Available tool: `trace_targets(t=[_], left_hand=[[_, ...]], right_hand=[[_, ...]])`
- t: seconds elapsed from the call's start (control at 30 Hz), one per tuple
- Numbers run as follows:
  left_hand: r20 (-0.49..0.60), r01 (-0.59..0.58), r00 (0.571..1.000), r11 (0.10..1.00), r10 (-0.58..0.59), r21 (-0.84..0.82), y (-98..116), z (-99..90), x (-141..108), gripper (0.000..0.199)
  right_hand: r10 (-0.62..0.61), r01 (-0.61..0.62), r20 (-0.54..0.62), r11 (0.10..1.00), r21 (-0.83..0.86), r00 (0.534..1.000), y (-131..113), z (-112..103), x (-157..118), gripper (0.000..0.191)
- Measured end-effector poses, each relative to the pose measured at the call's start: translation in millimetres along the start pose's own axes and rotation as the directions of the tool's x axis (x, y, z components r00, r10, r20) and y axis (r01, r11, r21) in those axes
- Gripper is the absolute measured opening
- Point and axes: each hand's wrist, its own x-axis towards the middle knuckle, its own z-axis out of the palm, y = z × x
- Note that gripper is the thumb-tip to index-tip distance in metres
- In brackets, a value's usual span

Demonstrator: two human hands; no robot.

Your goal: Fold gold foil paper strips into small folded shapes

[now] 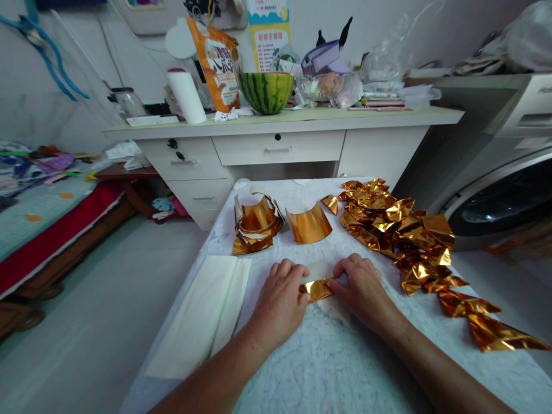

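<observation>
Both hands meet at a small gold foil piece (318,290) with a pale sheet (319,270) behind it, on the cloth-covered table (297,368). My left hand (285,296) pinches the foil's left end, fingers curled. At its right end, my right hand (361,286) grips with thumb and fingers closed. Beyond them lie a curved gold sheet (309,224) and a stack of curled gold strips (257,221). Folded gold foil pieces (397,224) are heaped along the right side. White paper sheets (200,316) rest left of my left hand.
Behind the table is a white desk (278,148) holding a watermelon-patterned bowl (266,92), an orange pouch (217,66), a white roll (187,96) and plastic bags. A washing machine (509,155) stands right; a bed (43,213) is at left.
</observation>
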Motion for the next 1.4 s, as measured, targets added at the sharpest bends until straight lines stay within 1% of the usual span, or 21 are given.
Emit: trace_targets(t=[0.1, 0.2, 0.3, 0.43, 0.5, 0.67, 0.77, 0.9, 1.0, 1.07, 1.13, 1.17, 1.23, 1.3, 1.33, 1.4], left_hand=[[-0.029, 0.047, 0.999, 0.997, -0.045, 0.058, -2.4, 0.5, 0.6, 0.039], [-0.021, 0.079, 0.997, 0.993, -0.078, 0.082, -6.1, 1.3, 1.6, 0.043], [-0.018, 0.080, 0.997, 0.994, -0.079, 0.074, -8.5, 1.2, 2.5, 0.042], [-0.014, 0.066, 0.998, 0.997, -0.066, 0.037, -9.0, 0.1, 3.6, 0.036], [-0.013, 0.062, 0.998, 0.998, -0.062, 0.009, -9.0, 0.0, 3.9, 0.033], [-0.018, 0.040, 0.999, 0.997, -0.042, -0.072, -9.1, 0.8, 3.7, 0.025], [-0.007, 0.043, 0.999, 0.992, -0.044, -0.116, -8.2, 0.4, 3.9, 0.025], [-0.002, 0.080, 0.997, 0.983, -0.081, -0.163, -6.8, -1.9, 5.7, 0.027], [0.024, 0.115, 0.993, 0.958, -0.112, -0.264, -7.7, -4.3, 7.4, 0.024], [0.052, 0.141, 0.990, 0.914, -0.131, -0.381, -9.6, -5.5, 8.6, 0.021], [0.080, 0.173, 0.985, 0.831, -0.154, -0.529, -12.0, -5.6, 9.8, 0.018], [0.092, 0.189, 0.982, 0.771, -0.168, -0.608, -13.0, -5.2, 10.5, 0.019], [0.110, 0.207, 0.975, 0.624, -0.191, -0.754, -14.3, -3.9, 11.9, 0.025], [0.117, 0.214, 0.968, 0.481, -0.223, -0.850, -14.0, -2.7, 13.1, 0.033], [0.119, 0.215, 0.963, 0.426, -0.240, -0.879, -13.4, -2.3, 13.5, 0.037], [0.139, 0.230, 0.954, 0.350, -0.264, -0.908, -11.6, -2.8, 13.7, 0.040]], right_hand=[[0.003, -0.004, 0.006, 1.000, 0.030, 1.000, -1.0, -1.4, 0.1, 0.008], [0.022, -0.023, 0.027, 0.998, 0.055, 0.999, -2.7, -3.4, 0.1, 0.008], [0.004, -0.007, 0.028, 0.996, 0.093, 1.000, -2.4, -5.1, -0.4, 0.010], [-0.111, 0.108, 0.003, 0.974, 0.199, 0.994, 1.1, -8.2, -1.7, 0.012], [-0.146, 0.138, 0.011, 0.956, 0.259, 0.989, 1.9, -10.6, -2.4, 0.013], [-0.115, 0.078, 0.078, 0.925, 0.371, 0.990, 0.8, -14.5, -4.6, 0.016], [-0.115, 0.063, 0.084, 0.881, 0.469, 0.990, 3.3, -10.3, -5.1, 0.015], [-0.106, 0.023, 0.094, 0.777, 0.630, 0.990, 7.6, -3.4, -4.7, 0.015], [-0.097, -0.001, 0.102, 0.719, 0.695, 0.990, 6.3, -4.9, -5.0, 0.017], [-0.087, -0.005, 0.091, 0.693, 0.721, 0.992, 3.8, -8.4, -5.5, 0.016], [-0.073, 0.002, 0.063, 0.672, 0.741, 0.995, 1.8, -11.7, -5.8, 0.015], [-0.066, 0.008, 0.048, 0.663, 0.748, 0.997, 1.4, -12.8, -5.7, 0.015], [-0.060, 0.024, 0.021, 0.653, 0.757, 0.998, 2.0, -14.2, -5.3, 0.015], [-0.063, 0.040, 0.003, 0.661, 0.749, 0.998, 3.7, -14.9, -4.8, 0.014], [-0.066, 0.047, -0.004, 0.671, 0.740, 0.998, 4.6, -15.2, -4.6, 0.014], [-0.067, 0.063, -0.022, 0.689, 0.722, 0.997, 6.1, -16.0, -4.4, 0.013]])
